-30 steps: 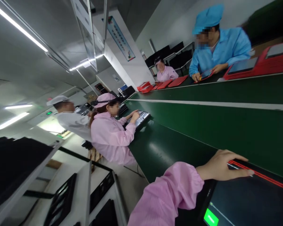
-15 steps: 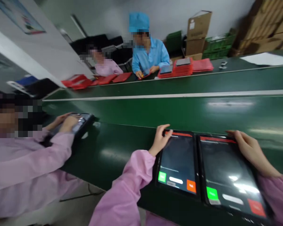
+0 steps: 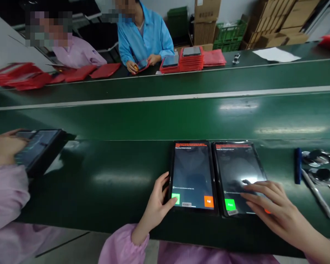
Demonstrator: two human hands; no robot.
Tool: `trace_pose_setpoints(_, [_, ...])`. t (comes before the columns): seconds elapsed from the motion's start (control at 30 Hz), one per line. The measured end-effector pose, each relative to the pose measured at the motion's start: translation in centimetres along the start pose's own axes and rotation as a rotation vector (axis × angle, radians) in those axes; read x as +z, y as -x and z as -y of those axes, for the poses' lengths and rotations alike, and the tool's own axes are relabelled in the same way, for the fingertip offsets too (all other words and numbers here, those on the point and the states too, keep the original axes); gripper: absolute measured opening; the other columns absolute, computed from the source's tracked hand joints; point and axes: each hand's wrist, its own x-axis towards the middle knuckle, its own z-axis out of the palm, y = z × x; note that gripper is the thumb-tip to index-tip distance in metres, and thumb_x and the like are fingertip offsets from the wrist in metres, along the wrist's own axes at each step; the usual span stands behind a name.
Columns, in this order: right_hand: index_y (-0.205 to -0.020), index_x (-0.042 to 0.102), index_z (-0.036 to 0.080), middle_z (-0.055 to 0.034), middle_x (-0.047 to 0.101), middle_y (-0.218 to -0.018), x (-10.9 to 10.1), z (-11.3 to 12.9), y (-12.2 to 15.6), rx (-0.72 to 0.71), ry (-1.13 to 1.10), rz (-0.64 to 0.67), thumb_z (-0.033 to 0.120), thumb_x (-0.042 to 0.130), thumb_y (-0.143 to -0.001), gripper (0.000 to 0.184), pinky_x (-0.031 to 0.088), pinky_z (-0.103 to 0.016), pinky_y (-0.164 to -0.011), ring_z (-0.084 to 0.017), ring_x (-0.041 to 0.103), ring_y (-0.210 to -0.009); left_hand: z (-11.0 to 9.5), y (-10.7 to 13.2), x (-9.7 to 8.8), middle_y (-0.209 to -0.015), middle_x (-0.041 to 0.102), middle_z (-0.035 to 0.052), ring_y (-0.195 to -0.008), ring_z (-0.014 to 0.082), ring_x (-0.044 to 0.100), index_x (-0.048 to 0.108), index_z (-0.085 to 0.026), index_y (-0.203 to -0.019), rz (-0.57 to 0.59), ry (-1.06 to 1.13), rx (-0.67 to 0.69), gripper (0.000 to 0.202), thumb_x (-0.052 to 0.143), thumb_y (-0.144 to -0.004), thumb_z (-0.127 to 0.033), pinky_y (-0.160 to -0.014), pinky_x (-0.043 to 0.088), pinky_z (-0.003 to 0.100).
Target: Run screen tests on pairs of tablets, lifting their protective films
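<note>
From the head camera, here's the scene: a left tablet [image 3: 193, 176] and a right tablet [image 3: 238, 176] lie side by side on the green conveyor belt [image 3: 121, 179], directly in front of the person, both screens lit. Each has a green button and an orange button along its bottom edge. The left hand [image 3: 155, 205] sits at the lower left corner of the left tablet, part open with the fingers loosely curved. Its thumb reaches the green button [image 3: 175, 198], and it has hold of nothing. The right hand [image 3: 275, 209] is spread wide across the lower part of the right tablet, gripping nothing, its fingertips on the glass or just above it, I can't tell which. Off to the left, a neighbour's hand [image 3: 2, 146] in a pink sleeve is on a third tablet [image 3: 37, 150]. Across the belt, a co-worker in blue [image 3: 143, 36] handles a small red-cased tablet [image 3: 141, 65] near a stack of red cases [image 3: 191, 58]. A pen [image 3: 317, 196] lies to the right of the tablets.
</note>
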Motion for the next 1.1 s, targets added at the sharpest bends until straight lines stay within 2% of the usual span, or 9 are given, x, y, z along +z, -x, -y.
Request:
trace_pose_setpoints(0.13, [-0.112, 0.071, 0.028, -0.0045, 0.077, -0.105, 0.4, 0.9, 0.7, 0.005, -0.039, 0.042, 0.021, 0.054, -0.104, 0.02, 0.052, -0.037, -0.085, -0.021, 0.071, -0.093, -0.3, -0.4, -0.5, -0.153, 0.056, 0.0154, -0.149, 0.0386, 0.049, 0.05, -0.029, -0.146, -0.015, -0.005, -0.028, 0.084, 0.086, -0.075, -0.057, -0.118, 0.05, 0.054])
trace_pose_setpoints(0.27, [-0.111, 0.07, 0.025, -0.0041, 0.077, -0.105, 0.8, 1.6, 1.3, -0.001, -0.019, 0.065, 0.021, 0.053, -0.105, 0.018, 0.052, -0.036, -0.09, -0.019, 0.071, -0.093, -1.1, -1.7, -1.7, -0.154, 0.056, 0.0143, -0.147, 0.038, 0.051, 0.057, -0.029, -0.135, -0.109, -0.034, 0.028, 0.071, 0.082, -0.078, -0.063, -0.114, 0.053, 0.051])
trace_pose_setpoints(0.43, [-0.11, 0.072, 0.024, -0.0059, 0.077, -0.107, 1.6, 2.1, 2.1, -0.015, 0.052, 0.096, 0.024, 0.051, -0.108, 0.021, 0.05, -0.038, -0.092, -0.019, 0.07, -0.098, -2.0, -4.1, -2.0, -0.143, 0.063, 0.0118, -0.139, 0.0336, 0.059, 0.064, -0.028, -0.128, -0.189, -0.272, 0.221, 0.057, 0.071, -0.087, -0.066, -0.114, 0.054, 0.05])
trace_pose_setpoints(0.57, [-0.11, 0.076, 0.03, -0.0055, 0.075, -0.123, 1.7, 1.8, 1.9, -0.023, 0.088, 0.168, 0.037, 0.051, -0.11, 0.026, 0.047, -0.043, -0.097, -0.023, 0.068, -0.109, -3.3, -5.9, -1.7, -0.143, 0.063, 0.0118, -0.138, 0.0337, 0.059, 0.069, -0.028, -0.126, -0.148, -0.579, 0.364, 0.048, 0.062, -0.094, -0.064, -0.111, 0.055, 0.051])
trace_pose_setpoints(0.7, [-0.112, 0.077, 0.028, -0.0068, 0.073, -0.129, 1.7, -1.0, -1.5, -0.042, 0.09, 0.13, 0.039, 0.047, -0.111, 0.032, 0.045, -0.044, -0.099, -0.023, 0.065, -0.11, -5.7, -9.4, -0.5, -0.144, 0.064, 0.0114, -0.137, 0.0355, 0.058, 0.074, -0.03, -0.124, -0.031, -0.86, 0.534, 0.042, 0.059, -0.097, -0.058, -0.116, 0.049, 0.057])
trace_pose_setpoints(0.87, [-0.129, 0.074, 0.024, -0.0165, 0.065, -0.142, 4.5, -6.4, -7.2, 0.168, 0.289, 0.084, 0.045, 0.044, -0.111, 0.04, 0.046, -0.05, -0.093, -0.032, 0.062, -0.115, -7.6, -13.6, 2.1, -0.158, 0.055, 0.0131, -0.148, 0.0433, 0.045, 0.074, -0.031, -0.129, -0.017, -1.065, 0.6, 0.04, 0.063, -0.097, -0.05, -0.121, 0.029, 0.075])
trace_pose_setpoints(0.97, [-0.113, 0.08, 0.023, -0.0156, 0.067, -0.138, 5.4, -7.0, -8.0, 0.169, 0.292, 0.077, 0.044, 0.048, -0.11, 0.038, 0.046, -0.051, -0.094, -0.034, 0.061, -0.117, -7.3, -13.1, 2.6, -0.158, 0.055, 0.0118, -0.149, 0.0446, 0.042, 0.078, -0.032, -0.123, -0.026, -1.092, 0.596, 0.034, 0.066, -0.096, -0.049, -0.12, 0.024, 0.08])
trace_pose_setpoints(1.03, [-0.096, 0.082, 0.025, -0.0103, 0.071, -0.132, 5.0, -6.4, -7.3, 0.126, 0.265, 0.079, 0.045, 0.049, -0.11, 0.041, 0.045, -0.048, -0.096, -0.031, 0.061, -0.117, -6.7, -11.8, 2.1, -0.155, 0.059, 0.0103, -0.148, 0.0444, 0.045, 0.081, -0.033, -0.114, -0.006, -1.085, 0.634, 0.029, 0.066, -0.096, -0.049, -0.121, 0.024, 0.079])
trace_pose_setpoints(1.1, [-0.092, 0.081, 0.026, -0.008, 0.073, -0.128, 4.2, -5.6, -6.3, 0.092, 0.246, 0.056, 0.045, 0.047, -0.111, 0.044, 0.045, -0.046, -0.095, -0.029, 0.063, -0.115, -6.2, -10.6, 1.3, -0.15, 0.063, 0.0092, -0.145, 0.0437, 0.049, 0.082, -0.034, -0.109, -0.018, -1.072, 0.676, 0.027, 0.064, -0.097, -0.049, -0.121, 0.024, 0.079])
